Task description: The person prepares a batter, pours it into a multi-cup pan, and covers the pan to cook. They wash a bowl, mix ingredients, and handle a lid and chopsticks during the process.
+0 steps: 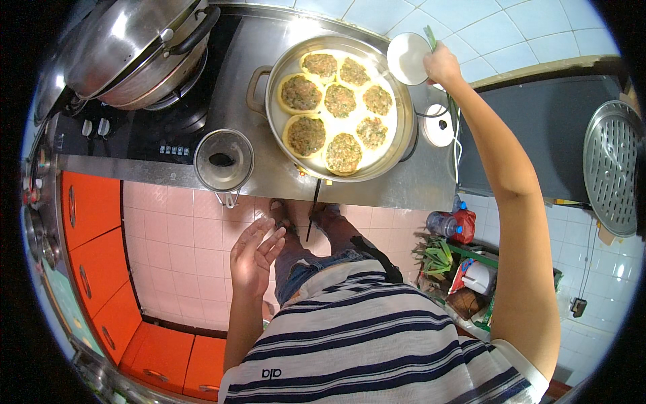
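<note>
My right hand [443, 65] grips a small white bowl [407, 59] by its edge, tilted at the upper right rim of a large round metal pan [405, 113]. A thin, faint streak shows between bowl and pan; whether it is liquid I cannot tell. Several round pale-yellow cases filled with minced meat and chopped greens [306, 135] lie in the pan, amid pale shiny liquid. Long green leaves [429, 38] show behind my right hand. My left hand [256, 251] is empty, fingers apart, in front of the counter and below a small round metal vessel [223, 139].
A lidded metal wok [136, 55] stands on the black glass hob [166, 136] at left. Right of the pan are a white round object [438, 126] with a black centre and cords. Farther right is a perforated metal tray [613, 166]; bottles [441, 223] stand below.
</note>
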The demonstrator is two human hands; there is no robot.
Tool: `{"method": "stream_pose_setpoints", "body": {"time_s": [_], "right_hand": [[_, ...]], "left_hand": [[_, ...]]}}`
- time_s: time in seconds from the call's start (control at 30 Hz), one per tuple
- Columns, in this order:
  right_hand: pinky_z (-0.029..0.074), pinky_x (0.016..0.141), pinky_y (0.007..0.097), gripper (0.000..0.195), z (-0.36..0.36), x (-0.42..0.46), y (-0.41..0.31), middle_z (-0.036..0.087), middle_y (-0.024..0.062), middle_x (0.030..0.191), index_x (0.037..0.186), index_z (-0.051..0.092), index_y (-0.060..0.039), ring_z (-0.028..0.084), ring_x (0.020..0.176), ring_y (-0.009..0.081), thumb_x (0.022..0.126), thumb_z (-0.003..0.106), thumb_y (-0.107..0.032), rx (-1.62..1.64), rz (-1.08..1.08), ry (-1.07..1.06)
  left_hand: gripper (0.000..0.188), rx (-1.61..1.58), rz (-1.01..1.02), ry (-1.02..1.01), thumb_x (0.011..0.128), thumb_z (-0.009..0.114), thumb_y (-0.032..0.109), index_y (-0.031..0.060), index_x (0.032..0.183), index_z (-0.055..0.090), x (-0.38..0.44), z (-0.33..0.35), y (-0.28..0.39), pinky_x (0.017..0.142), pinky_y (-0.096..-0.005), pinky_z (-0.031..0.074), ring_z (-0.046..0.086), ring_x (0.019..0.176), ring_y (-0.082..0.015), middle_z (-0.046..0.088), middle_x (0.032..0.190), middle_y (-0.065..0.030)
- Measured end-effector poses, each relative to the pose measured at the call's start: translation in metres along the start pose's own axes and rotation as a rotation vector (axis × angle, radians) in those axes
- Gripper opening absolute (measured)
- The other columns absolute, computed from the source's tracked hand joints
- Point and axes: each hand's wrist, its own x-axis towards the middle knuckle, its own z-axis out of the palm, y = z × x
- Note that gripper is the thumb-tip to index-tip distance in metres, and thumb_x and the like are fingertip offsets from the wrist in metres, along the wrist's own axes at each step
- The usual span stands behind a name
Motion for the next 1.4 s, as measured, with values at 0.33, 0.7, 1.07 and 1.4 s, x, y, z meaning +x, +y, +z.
{"method": "stream_pose_setpoints", "body": {"time_s": [0.33, 0.7, 1.07, 1.4], "right_hand": [[0.051, 0.084, 0.0547, 0.041, 0.014, -0.006, 0.013, 0.062, 0.0315, 0.102, 0.127, 0.051, -0.0031, 0.064, 0.089, 0.0492, 0.087, 0.053, -0.013, -0.264, -0.390, 0.255], [0.050, 0.084, 0.0537, 0.050, 0.013, -0.035, 0.007, 0.057, 0.0304, 0.114, 0.134, 0.046, -0.0081, 0.063, 0.092, 0.0486, 0.085, 0.056, -0.009, -0.163, -0.485, 0.320], [0.057, 0.071, 0.0482, 0.042, 0.012, -0.032, 0.007, 0.063, 0.0304, 0.100, 0.127, 0.049, 0.0008, 0.068, 0.083, 0.0388, 0.086, 0.050, -0.006, 0.265, 0.025, 0.102], [0.060, 0.047, 0.0285, 0.023, 0.015, -0.030, 0.073, 0.059, 0.0246, 0.090, 0.112, 0.045, 0.0132, 0.061, 0.058, 0.0232, 0.092, 0.039, 0.001, 1.301, 0.604, -0.231]], "left_hand": [[0.042, 0.011, -0.009, 0.005, 0.098, 0.053, 0.014, -0.0079, 0.133, 0.043, 0.001, 0.001, 0.002, 0.098, -0.0413, 0.053, 0.060, 0.117, -0.0389, 0.053, 0.132, -0.0267], [0.034, -0.081, -0.017, 0.021, 0.098, 0.056, 0.011, -0.0046, 0.128, 0.051, -0.003, -0.006, 0.000, 0.093, -0.0407, 0.056, 0.064, 0.112, -0.0365, 0.061, 0.126, -0.0204], [0.036, -0.085, -0.012, -0.020, 0.099, 0.055, 0.011, -0.0065, 0.130, 0.049, -0.007, -0.018, -0.002, 0.095, -0.0421, 0.055, 0.063, 0.114, -0.0382, 0.057, 0.130, -0.0223], [0.040, -0.097, 0.030, -0.069, 0.099, 0.055, 0.012, -0.0076, 0.132, 0.045, -0.021, -0.034, -0.007, 0.094, -0.0414, 0.056, 0.062, 0.116, -0.0386, 0.055, 0.132, -0.0234]]}}
